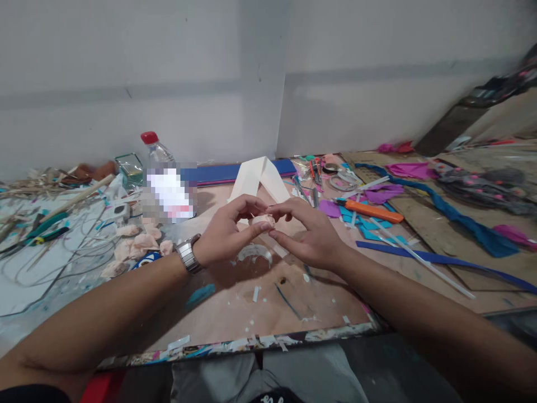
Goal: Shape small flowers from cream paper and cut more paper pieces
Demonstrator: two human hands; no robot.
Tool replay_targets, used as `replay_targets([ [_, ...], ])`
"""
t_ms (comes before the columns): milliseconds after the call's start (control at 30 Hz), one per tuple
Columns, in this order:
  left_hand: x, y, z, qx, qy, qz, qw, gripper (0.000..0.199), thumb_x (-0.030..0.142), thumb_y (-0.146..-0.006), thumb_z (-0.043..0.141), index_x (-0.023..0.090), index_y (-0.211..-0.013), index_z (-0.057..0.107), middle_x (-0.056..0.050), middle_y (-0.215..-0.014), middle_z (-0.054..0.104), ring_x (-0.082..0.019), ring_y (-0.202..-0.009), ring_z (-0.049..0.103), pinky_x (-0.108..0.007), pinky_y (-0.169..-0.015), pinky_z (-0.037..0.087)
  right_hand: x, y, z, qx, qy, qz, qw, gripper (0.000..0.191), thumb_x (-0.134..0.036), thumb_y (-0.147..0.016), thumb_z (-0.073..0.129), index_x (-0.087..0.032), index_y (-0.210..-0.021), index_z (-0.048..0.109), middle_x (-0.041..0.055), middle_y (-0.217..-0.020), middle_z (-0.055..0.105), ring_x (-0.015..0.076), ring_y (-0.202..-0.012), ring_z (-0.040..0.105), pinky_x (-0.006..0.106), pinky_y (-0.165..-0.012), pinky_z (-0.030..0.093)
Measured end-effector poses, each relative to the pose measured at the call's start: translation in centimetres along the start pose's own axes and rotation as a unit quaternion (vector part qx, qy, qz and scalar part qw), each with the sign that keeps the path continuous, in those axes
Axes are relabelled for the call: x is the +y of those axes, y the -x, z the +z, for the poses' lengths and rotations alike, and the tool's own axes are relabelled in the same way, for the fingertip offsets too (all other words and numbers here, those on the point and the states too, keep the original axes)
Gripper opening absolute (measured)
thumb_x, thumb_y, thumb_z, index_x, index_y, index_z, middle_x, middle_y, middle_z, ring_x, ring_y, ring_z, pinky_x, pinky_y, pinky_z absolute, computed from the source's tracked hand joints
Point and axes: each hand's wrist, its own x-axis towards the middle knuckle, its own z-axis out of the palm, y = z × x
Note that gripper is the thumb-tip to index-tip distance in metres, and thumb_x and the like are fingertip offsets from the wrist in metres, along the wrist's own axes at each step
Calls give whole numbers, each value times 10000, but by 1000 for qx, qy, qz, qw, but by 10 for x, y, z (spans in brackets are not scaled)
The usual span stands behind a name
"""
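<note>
Above the middle of the table, my left hand [229, 226] and my right hand [310, 232] meet around a small crumpled peach paper piece [264, 220]. The fingertips of both hands pinch it, and they cover part of it. A metal-band watch sits on the left wrist. Just behind the hands, a long cream paper strip [248, 178] stands folded into a peak, its lower part hidden by the hands. Several similar crumpled peach paper pieces [142, 244] lie to the left of my left hand.
At the left are green-handled pliers [46, 226], a looped cable, a pixelated bright screen [170, 193] and a red-capped bottle [156, 146]. An orange cutter [371, 211], a blue strip [444, 260], a white stick and coloured paper scraps lie at the right. A wall rises behind.
</note>
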Motion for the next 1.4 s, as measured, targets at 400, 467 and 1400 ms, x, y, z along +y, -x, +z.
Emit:
replay_targets([
  [400,3,2,-1,7,-34,-28,999,332,398,-852,843,163,-1055,725,-104,-1055,772,-205,-957,710,-362,-884,554,2,0,-1,12,-7,5,1000,168,-342,-960,719,-237,-1088,697,51,-998,763,211,-945,688,364,-807,520],
  [467,3,1,-1,7,-21,-39,999,316,389,-858,835,158,-1039,718,-109,-1055,770,-202,-946,711,-357,-867,559,3,0,-1,10,-6,7,1000,175,-349,-965,718,-238,-1099,702,51,-998,765,210,-944,686,362,-804,522],
  [1400,6,2,-1,8,-80,-10,997,298,382,-895,785,187,-1120,769,-110,-1131,794,-243,-1033,727,-404,-933,558,0,3,2,18,-19,46,999,185,-321,-952,722,-239,-1117,726,63,-1033,786,212,-946,727,374,-839,550],
])
